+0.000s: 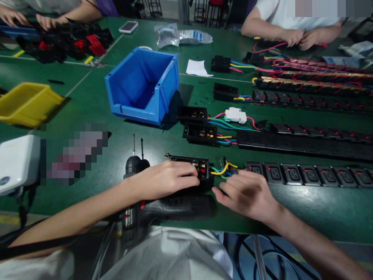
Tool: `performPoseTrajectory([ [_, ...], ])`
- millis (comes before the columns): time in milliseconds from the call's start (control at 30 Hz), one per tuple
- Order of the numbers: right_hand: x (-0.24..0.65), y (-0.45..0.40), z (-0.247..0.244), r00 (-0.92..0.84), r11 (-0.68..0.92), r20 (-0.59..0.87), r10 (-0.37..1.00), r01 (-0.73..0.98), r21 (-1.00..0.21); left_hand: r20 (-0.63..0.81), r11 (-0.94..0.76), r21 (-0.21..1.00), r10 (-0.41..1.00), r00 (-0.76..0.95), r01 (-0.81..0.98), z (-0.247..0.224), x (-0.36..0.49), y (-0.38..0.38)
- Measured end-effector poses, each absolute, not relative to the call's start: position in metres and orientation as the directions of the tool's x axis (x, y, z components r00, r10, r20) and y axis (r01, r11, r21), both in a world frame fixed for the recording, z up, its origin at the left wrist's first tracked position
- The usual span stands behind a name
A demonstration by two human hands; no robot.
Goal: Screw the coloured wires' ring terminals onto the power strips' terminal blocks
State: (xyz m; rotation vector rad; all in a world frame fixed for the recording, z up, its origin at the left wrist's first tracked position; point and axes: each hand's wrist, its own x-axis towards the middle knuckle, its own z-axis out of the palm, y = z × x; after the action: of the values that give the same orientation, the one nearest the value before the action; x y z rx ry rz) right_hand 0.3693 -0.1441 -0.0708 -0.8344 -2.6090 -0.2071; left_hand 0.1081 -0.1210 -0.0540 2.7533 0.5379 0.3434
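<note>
My left hand (171, 177) grips a black open connector housing (204, 167) with brass terminals and a red part inside. Its fingers lie over the near side and hide much of it. Yellow, blue and green wires (224, 169) run from the housing toward a black socket strip (301, 174). Close to these wires is my right hand (247, 194), fingers loosely curled and thumb apart, with nothing visible in it. Under my left forearm a black power screwdriver (180, 208) lies on the green table; two thin bits (133, 144) stick up beyond the arm.
A blue bin (134, 111) stands ahead, a yellow bin (32, 103) at left. More socket strips (305, 144) with wired housings (199, 133) lie to the right. A white device (20, 163) sits at the left edge. Across the table two people's hands (301, 39) (32, 19) handle parts.
</note>
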Motion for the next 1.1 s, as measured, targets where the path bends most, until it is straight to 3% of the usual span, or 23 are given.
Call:
performPoseTrajectory([
  [367, 0.352, -0.152, -0.102, -0.695, 0.722, 0.254, 0.673, 0.691, -0.024, 0.222, -0.868, 0.387, 0.414, 0.883, 0.31, -0.054, 0.11, -0.122],
  [567, 0.352, -0.15, -0.114, -0.631, 0.689, 0.31, 0.711, 0.714, -0.127, 0.227, -0.832, 0.463, 0.444, 0.867, 0.305, -0.056, 0.111, -0.121],
  [833, 0.353, -0.15, -0.114, -0.609, 0.692, 0.367, 0.703, 0.706, -0.152, 0.186, -0.653, 0.67, 0.608, 0.772, 0.353, -0.061, 0.112, -0.119],
  [1100, 0.355, -0.151, -0.115, -0.607, 0.678, 0.332, 0.722, 0.715, -0.169, 0.209, -0.61, 0.704, 0.667, 0.716, 0.363, -0.054, 0.117, -0.116],
])
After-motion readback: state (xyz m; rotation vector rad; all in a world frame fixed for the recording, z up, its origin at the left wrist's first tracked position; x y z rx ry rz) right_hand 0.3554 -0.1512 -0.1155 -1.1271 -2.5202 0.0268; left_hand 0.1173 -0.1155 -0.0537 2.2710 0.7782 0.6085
